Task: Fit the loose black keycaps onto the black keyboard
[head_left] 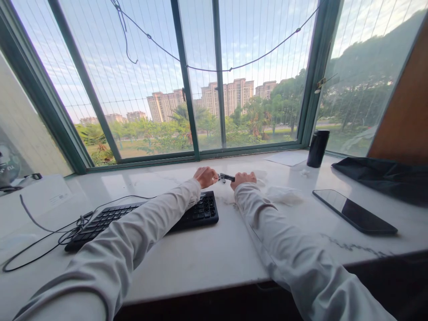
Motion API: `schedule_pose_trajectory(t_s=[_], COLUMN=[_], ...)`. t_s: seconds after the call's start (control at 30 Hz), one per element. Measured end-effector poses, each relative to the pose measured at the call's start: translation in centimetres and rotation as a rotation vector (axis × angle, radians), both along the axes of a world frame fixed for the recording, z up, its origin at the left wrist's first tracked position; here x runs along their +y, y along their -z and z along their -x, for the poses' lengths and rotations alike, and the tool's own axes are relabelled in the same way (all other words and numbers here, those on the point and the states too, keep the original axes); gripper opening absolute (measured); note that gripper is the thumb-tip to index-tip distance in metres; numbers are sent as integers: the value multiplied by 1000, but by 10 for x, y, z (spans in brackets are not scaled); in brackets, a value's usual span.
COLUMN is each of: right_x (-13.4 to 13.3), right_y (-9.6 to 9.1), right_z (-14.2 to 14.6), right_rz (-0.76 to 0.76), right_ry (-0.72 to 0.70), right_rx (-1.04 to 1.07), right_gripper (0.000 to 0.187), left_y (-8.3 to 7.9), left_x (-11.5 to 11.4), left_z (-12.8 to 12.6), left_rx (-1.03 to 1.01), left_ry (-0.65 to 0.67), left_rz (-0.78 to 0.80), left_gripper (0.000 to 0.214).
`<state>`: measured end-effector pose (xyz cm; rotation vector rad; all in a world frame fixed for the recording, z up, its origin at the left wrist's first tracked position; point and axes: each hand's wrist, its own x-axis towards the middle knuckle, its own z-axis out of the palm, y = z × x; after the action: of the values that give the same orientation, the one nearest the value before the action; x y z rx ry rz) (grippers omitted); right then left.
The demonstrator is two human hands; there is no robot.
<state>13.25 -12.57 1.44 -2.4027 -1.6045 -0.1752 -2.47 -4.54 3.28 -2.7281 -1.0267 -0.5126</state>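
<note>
Two hands meet just above the middle of the frame, over a pale stone sill (207, 263) that runs below a wide window (140, 80). The left hand (205, 177) is curled shut, its fingertips pinching the lighter, left end of a small dark object (227, 178). The right hand (243, 178) is closed in a fist around the other end. The small dark object lies level between the two hands, held just above the sill and just past the far right corner of a black keyboard (150, 218). What kind of thing it is cannot be told at this size. Both arms wear long white sleeves, and the left sleeve crosses over the keyboard. A dark cable (43, 243) loops away from the keyboard towards the lower left of the frame, and a white card (43, 194) lies beyond it at the left. Just right of the right wrist sits a crumpled white tissue (282, 195). Further right a dark phone (354, 217) lies flat with its screen up, well apart from the hands. A black cylindrical cup (317, 148) stands upright near the window frame at the right, with a sheet of paper (287, 158) beside it, and a dark cloth (384, 176) lies at the far right edge.
</note>
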Motion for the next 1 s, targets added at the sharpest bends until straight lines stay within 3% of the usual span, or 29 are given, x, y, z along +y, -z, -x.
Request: schedule_pose_trajectory(t_s=[0.13, 0.33, 1.0], right_x=[-1, -4, 1], right_y=[-2, -3, 0], right_z=[0, 2, 1], right_rz=[32, 31, 10], right_ry=[1, -8, -30], right_rx=[-8, -17, -22], right_gripper=[31, 31, 29], left_y=[10, 18, 23], left_x=[7, 11, 17], left_z=[-16, -18, -19], left_rx=[63, 94, 139], left_ry=[-31, -102, -135], left_rz=[-29, -26, -93], left_gripper=[34, 28, 39])
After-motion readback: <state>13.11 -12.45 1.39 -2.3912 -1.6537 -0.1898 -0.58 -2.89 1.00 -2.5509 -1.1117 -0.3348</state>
